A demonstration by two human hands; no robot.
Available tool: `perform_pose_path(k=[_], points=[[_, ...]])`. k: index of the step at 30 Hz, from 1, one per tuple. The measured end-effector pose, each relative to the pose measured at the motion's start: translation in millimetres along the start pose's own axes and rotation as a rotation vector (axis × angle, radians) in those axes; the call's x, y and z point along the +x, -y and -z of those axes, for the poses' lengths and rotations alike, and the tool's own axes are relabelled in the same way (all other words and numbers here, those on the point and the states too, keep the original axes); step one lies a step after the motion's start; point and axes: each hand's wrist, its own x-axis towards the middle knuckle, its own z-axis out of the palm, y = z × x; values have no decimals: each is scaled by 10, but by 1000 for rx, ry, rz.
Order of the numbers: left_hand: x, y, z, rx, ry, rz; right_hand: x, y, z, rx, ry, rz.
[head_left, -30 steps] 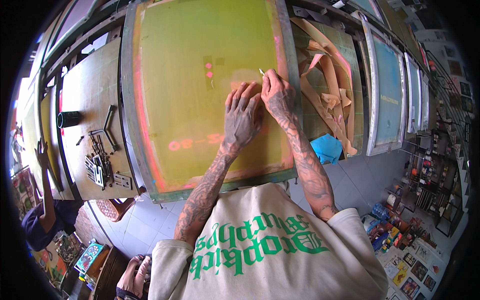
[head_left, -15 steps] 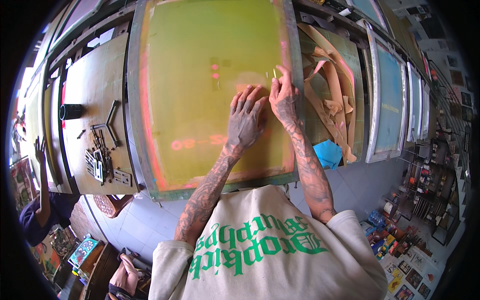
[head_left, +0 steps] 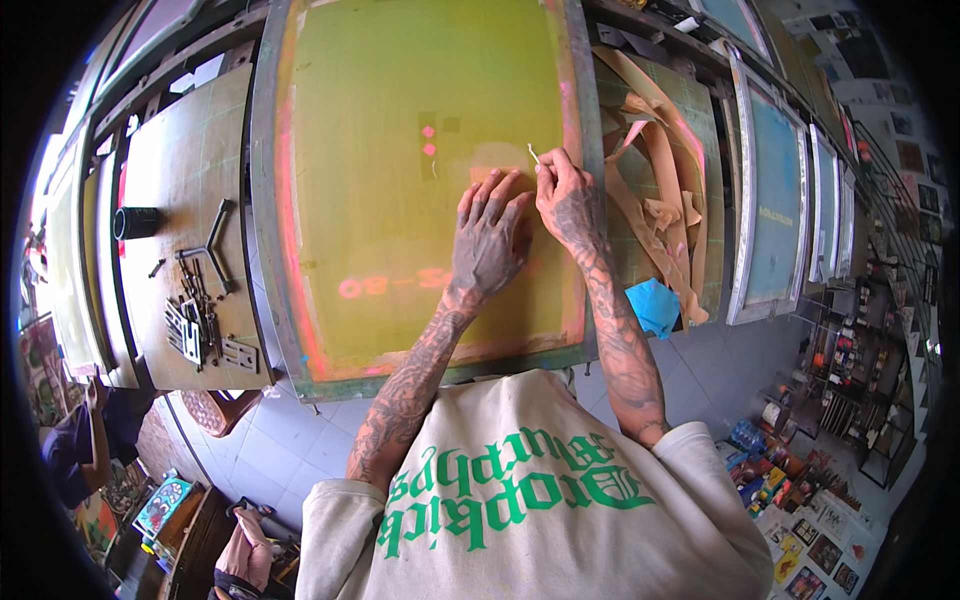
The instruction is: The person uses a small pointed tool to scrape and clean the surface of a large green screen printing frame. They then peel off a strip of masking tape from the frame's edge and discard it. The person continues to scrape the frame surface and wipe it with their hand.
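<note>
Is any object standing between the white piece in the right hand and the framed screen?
Nothing visible: the white piece, pinched by the right hand, shows against the framed screen; the left hand is to its lower left, not between.

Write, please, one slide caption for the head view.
Left hand rests on a yellow-green framed panel; right hand pinches a small pale strip.

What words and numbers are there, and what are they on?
I won't copy writing out, but here's where it is:
Light shirt: big green letters, upside down.
Yellow-green screen: pink characters, partly behind the left hand.
Blue screen: yellow letters, too small to read.
</note>
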Motion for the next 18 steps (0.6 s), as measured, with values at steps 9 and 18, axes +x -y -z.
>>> perform_pose_path(k=[9,18], points=[[9,-15,20,1,13,6,55,-53,32,35,-10,94],[-7,4,19,5,11,15,129,-36,13,53,-115,-6]])
